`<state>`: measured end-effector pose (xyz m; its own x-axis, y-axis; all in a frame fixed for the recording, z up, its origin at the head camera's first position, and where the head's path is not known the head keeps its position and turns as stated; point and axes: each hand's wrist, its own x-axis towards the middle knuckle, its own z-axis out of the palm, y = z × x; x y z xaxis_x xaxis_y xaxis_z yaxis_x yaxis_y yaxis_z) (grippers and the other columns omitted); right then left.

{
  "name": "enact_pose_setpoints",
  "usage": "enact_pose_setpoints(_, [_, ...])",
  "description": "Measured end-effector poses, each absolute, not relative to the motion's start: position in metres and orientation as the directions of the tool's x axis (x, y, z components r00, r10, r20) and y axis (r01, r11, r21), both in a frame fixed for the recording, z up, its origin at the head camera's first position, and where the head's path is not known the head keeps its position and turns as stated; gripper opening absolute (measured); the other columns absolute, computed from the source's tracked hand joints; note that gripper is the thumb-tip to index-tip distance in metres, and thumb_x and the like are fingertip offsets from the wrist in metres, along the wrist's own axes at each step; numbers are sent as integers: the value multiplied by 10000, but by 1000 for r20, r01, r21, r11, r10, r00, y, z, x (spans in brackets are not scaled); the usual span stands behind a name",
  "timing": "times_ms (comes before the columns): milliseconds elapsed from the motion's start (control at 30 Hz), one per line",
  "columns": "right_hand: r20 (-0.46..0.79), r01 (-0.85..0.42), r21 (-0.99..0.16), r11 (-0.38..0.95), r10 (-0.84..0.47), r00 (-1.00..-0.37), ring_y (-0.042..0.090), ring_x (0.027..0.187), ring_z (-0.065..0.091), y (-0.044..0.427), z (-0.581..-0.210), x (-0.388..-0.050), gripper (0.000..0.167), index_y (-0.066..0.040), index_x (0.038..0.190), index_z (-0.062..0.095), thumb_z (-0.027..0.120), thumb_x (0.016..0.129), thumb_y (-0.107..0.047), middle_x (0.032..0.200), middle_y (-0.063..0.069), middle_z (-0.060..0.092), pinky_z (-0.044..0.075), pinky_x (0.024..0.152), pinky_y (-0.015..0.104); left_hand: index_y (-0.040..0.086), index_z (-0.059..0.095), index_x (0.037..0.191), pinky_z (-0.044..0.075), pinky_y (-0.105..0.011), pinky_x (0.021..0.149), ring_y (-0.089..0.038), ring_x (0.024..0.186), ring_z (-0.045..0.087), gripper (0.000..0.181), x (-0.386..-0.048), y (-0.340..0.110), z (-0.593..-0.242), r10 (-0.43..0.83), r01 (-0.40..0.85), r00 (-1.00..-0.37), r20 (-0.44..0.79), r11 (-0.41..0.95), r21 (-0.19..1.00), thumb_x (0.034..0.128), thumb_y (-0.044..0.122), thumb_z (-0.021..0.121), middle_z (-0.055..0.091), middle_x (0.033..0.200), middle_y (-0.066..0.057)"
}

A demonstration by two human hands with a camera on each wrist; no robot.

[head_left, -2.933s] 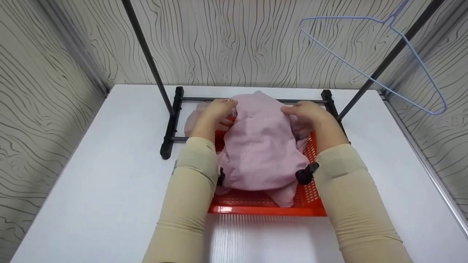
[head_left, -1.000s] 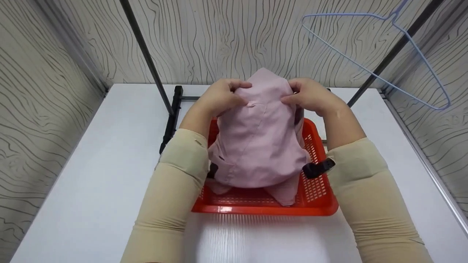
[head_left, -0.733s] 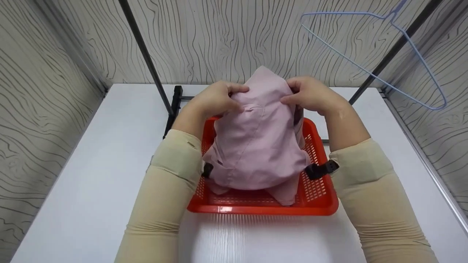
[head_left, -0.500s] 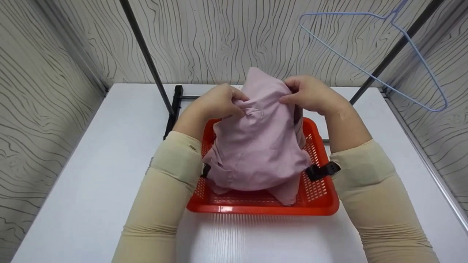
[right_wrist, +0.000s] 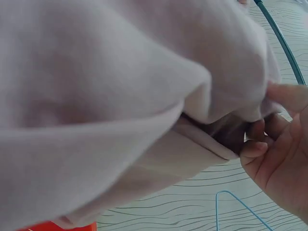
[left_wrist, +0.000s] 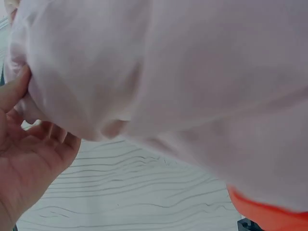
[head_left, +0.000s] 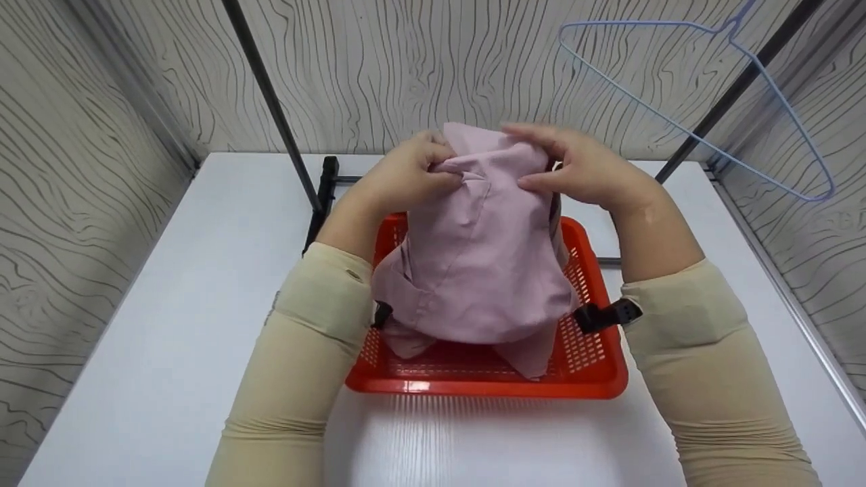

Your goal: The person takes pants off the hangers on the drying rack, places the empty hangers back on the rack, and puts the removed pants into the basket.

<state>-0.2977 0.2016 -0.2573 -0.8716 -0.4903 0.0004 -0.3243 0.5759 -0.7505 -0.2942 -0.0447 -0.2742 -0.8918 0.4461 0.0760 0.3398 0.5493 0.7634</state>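
Observation:
A pink garment (head_left: 487, 264) hangs from both hands, its upper part raised above a red plastic basket (head_left: 500, 388) and its lower part inside it. My left hand (head_left: 409, 172) pinches the gathered cloth near the top left, thumb in front. In the left wrist view, the left hand (left_wrist: 33, 149) holds a bunched edge. My right hand (head_left: 582, 166) holds the top right, thumb on the front and a finger reaching over the upper edge. The right wrist view shows the right hand (right_wrist: 284, 144) with fingertips at a dark opening between cloth layers. The garment hides some fingers.
A blue wire hanger (head_left: 643, 101) hangs at the upper right beside a dark rack pole (head_left: 717, 111). Another pole (head_left: 274, 101) rises at the left from the rack's base (head_left: 323, 196). Everything stands on a white table (head_left: 203, 270) before patterned walls.
The garment and both hands have risen from lower in the basket. Lately the left hand has moved up and right, folding the top cloth, while a right finger has reached over the upper edge.

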Motion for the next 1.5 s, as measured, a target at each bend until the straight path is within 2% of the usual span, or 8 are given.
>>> enact_pose_setpoints(167, [8, -361, -784, 505, -572, -820, 125, 825, 510, 206, -262, -296, 292, -97, 1111, 630, 638, 834, -190, 915, 1, 575, 441, 679, 226, 174, 648, 887, 439, -235, 762, -77, 920, 493, 57, -290, -41, -266, 385, 272, -919, 89, 452, 850, 870, 221, 622, 546, 977, 50])
enact_pose_setpoints(333, [-26, -313, -837, 448, -604, -796, 126, 757, 511, 206, -261, -294, 84, -138, 851, 576, 612, 803, -196, 810, -11, 544, 442, 650, 258, 167, 634, 900, 442, -242, 705, -90, 826, 498, 54, -288, -37, -264, 342, 223, -935, 92, 365, 904, 883, 209, 605, 552, 851, 31])
enact_pose_setpoints(533, [-176, -229, -762, 605, -535, -826, 118, 728, 547, 202, -261, -292, 257, -98, 879, 581, 745, 753, -250, 793, 3, 573, 489, 647, 268, 145, 567, 835, 426, -235, 641, -102, 764, 494, 86, -286, -35, -267, 345, 178, -937, 51, 345, 922, 894, 205, 587, 499, 789, 16])
enact_pose_setpoints(700, [-306, -164, -775, 611, -589, -748, 126, 741, 557, 205, -269, -292, 212, -47, 891, 589, 666, 829, -234, 821, 30, 573, 486, 682, 283, 143, 541, 836, 421, -228, 611, -95, 711, 490, 130, -283, -37, -273, 376, 132, -925, -52, 448, 884, 894, 250, 586, 494, 779, 18])
enact_pose_setpoints(800, [-400, -117, -757, 643, -597, -695, 138, 759, 567, 206, -276, -293, 230, -66, 886, 579, 639, 848, -284, 830, 35, 582, 477, 715, 298, 155, 560, 952, 432, -237, 701, -98, 812, 516, 119, -281, -38, -277, 388, 125, -916, -103, 520, 845, 887, 250, 591, 550, 884, 18])
enact_pose_setpoints(1000, [-567, 13, -710, 705, -560, -604, 130, 725, 576, 204, -298, -295, 216, -97, 862, 538, 605, 864, -303, 782, 16, 577, 487, 694, 313, 231, 411, 1286, 416, -327, 887, -166, 1053, 491, 427, -279, -38, -289, 411, 119, -886, -214, 647, 753, 892, 222, 575, 507, 1179, -38])
enact_pose_setpoints(1233, [-659, 64, -649, 758, -518, -545, 134, 796, 596, 196, -331, -301, 241, -55, 985, 529, 594, 870, -255, 889, 32, 585, 501, 721, 311, 146, 376, 1127, 431, -296, 633, -199, 732, 494, 264, -266, -27, -310, 359, 182, -902, -239, 820, 542, 895, 142, 502, 420, 951, -84])
enact_pose_setpoints(1500, [-706, 34, -577, 816, -477, -523, 197, 965, 574, 186, -348, -304, 350, -32, 1124, 491, 562, 883, -275, 1075, 78, 548, 474, 847, 383, 167, 576, 1039, 435, -330, 837, -209, 1003, 423, 207, -254, -19, -311, 390, 320, -905, -168, 886, 335, 833, 155, 598, 429, 1076, -70])
